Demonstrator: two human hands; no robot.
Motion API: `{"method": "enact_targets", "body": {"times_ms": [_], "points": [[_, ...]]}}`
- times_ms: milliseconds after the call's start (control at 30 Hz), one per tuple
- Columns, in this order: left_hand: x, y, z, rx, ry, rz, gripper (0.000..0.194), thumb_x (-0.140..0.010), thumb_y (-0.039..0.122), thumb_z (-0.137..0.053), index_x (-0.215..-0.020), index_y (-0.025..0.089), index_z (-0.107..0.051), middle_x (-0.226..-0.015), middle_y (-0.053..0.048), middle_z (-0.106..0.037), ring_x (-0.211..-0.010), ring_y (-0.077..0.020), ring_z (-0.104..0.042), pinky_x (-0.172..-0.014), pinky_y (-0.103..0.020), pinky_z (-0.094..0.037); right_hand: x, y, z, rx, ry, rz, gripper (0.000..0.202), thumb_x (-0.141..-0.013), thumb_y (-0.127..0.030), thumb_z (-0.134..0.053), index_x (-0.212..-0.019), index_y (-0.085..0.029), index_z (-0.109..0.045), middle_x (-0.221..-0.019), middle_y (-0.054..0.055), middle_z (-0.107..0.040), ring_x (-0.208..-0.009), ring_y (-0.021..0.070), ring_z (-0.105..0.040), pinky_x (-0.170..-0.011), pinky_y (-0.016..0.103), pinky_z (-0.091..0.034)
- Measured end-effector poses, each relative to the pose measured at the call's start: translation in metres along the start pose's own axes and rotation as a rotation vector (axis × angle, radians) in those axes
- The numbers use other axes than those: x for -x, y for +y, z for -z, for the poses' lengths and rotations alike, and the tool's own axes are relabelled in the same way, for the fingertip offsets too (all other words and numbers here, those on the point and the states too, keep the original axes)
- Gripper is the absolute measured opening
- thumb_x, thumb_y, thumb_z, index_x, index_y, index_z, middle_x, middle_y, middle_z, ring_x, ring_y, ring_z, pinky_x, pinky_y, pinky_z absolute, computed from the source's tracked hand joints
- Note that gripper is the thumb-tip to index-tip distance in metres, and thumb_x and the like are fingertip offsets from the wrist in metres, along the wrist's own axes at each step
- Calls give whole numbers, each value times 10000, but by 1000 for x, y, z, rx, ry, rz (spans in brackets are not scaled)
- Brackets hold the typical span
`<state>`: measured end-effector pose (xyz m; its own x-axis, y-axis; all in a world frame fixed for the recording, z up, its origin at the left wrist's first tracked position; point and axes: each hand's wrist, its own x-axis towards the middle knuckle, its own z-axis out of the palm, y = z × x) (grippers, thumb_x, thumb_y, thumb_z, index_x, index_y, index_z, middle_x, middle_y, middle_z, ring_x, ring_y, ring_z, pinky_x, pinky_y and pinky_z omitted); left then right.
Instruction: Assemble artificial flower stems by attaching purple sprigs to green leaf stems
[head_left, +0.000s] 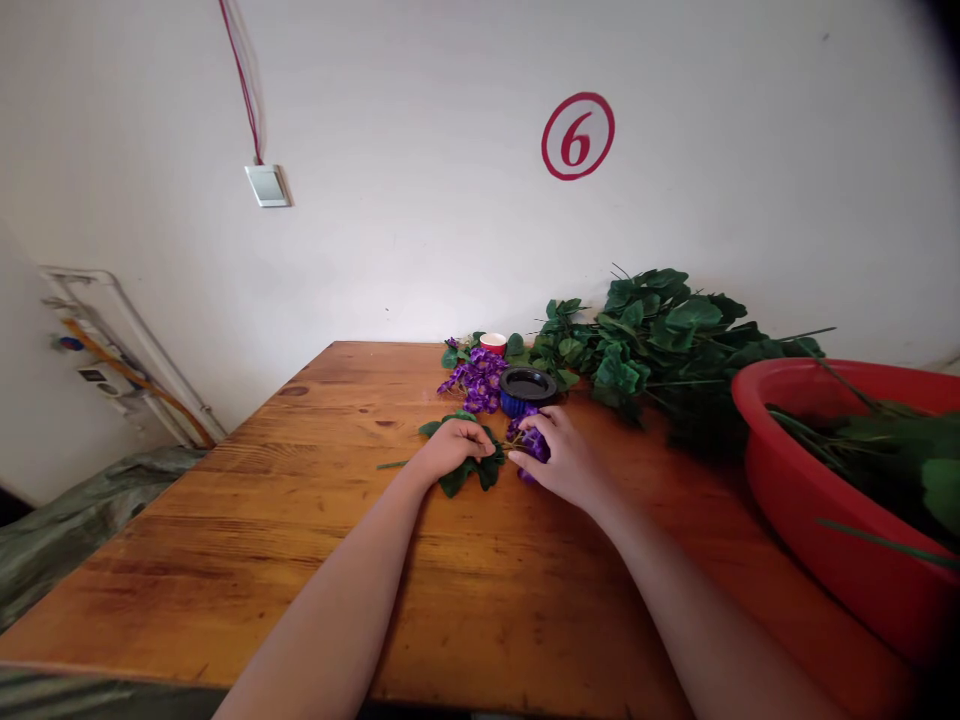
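Observation:
My left hand (457, 448) is closed on the green leaf stem (454, 482), whose leaves spread under and around the fingers and whose stalk points left. Close by on the right, my right hand (559, 455) has its fingers curled round a purple flower cluster (534, 440). Thin yellowish stems run from the cluster toward the leaves. Just behind my right hand is a blue pot (516, 402) with a black rim. More purple flowers (480, 378) lie to the pot's left, and a small red cup (493, 343) with a white inside is behind them.
A large pile of green leaf stems (660, 335) lies at the back right against the wall. The red basin (817, 520) at the right holds more greenery. All this is on a wooden table (315, 500); dark green cloth (60, 530) lies beyond its left edge.

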<state>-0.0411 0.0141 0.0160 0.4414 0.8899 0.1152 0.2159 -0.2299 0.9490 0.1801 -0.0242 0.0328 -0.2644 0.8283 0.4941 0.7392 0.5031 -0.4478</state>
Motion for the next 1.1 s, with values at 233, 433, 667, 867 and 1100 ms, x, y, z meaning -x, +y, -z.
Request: {"method": "enact_targets", "body": {"times_ms": [233, 433, 667, 867, 1100], "points": [[0, 1, -3, -48, -16, 1, 80, -639, 217, -658, -663, 142, -672, -653, -6, -634, -628, -125, -545, -661, -250, -425, -6, 11, -13, -8, -85, 111, 180, -881, -247, -528, -907, -263, -705, -948, 31, -652, -860, 173, -599, -769, 285, -438], [0, 3, -4, -86, -18, -12, 90, -648, 238, -654, -641, 148, -657, -646, -3, -633, -634, -130, -558, -675, -253, -436, -4, 13, -14, -31, -116, 78, 197, -796, -361, -662, -963, -265, -702, -996, 33, -651, -947, 205, -580, -817, 319, -445], [2, 2, -6, -199, 7, -20, 63, -657, 215, -638, -647, 160, -666, -663, -6, -649, -665, -140, -577, -672, -247, -436, -9, 23, -29, -1, -110, 158, 144, -832, -202, -609, -878, -239, -740, -886, 43, -694, -880, 206, -577, -813, 325, -448], [3, 1, -8, -281, 27, -43, 61, -664, 191, -607, -638, 172, -659, -665, -4, -641, -666, -141, -566, -653, -244, -425, -10, 25, -40, -20, -102, 146, 160, -810, -162, -610, -802, -239, -749, -811, 42, -714, -813, 207, -580, -767, 327, -454], [2, 1, -10, -344, 41, -56, 84, -660, 222, -604, -618, 163, -645, -598, 8, -564, -596, -127, -485, -574, -241, -371, -8, 23, -44, 23, -78, 128, 167, -802, -142, -607, -730, -226, -731, -762, 28, -702, -780, 194, -562, -750, 301, -429]]}}
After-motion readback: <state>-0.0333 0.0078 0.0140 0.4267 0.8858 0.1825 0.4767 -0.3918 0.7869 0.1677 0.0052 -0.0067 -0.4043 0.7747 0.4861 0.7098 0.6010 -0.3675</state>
